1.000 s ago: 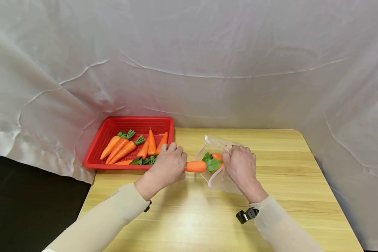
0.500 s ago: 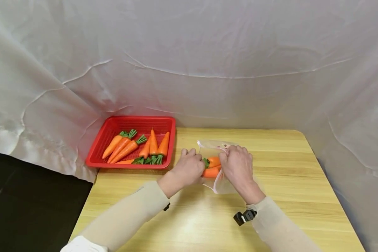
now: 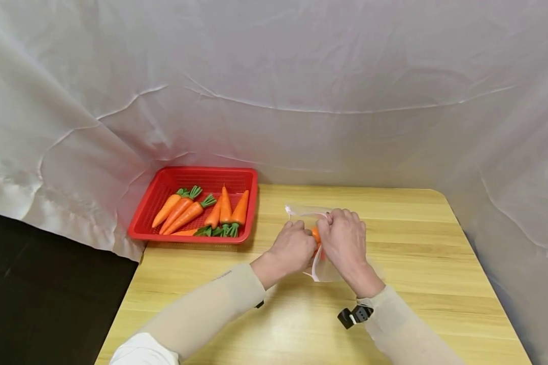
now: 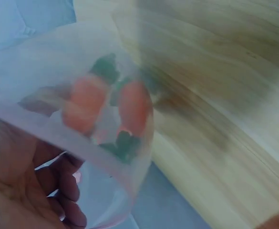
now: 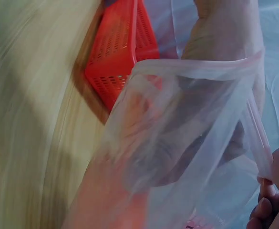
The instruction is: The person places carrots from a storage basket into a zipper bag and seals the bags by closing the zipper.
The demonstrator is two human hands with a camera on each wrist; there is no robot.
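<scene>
Both hands (image 3: 319, 243) together, fingers curled

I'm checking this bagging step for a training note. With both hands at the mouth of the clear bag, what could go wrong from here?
The clear bag is thin and the right hand only pinches its rim, so the rim might slip and the mouth collapse. The left hand crowds the opening, so pulling out could drag the carrots back onto the table.

Carrots (image 4: 108, 107) blurred through clear bag (image 4: 44, 76), left hand (image 3: 296, 247) hiding bag mouth, wrist views smeared
</scene>
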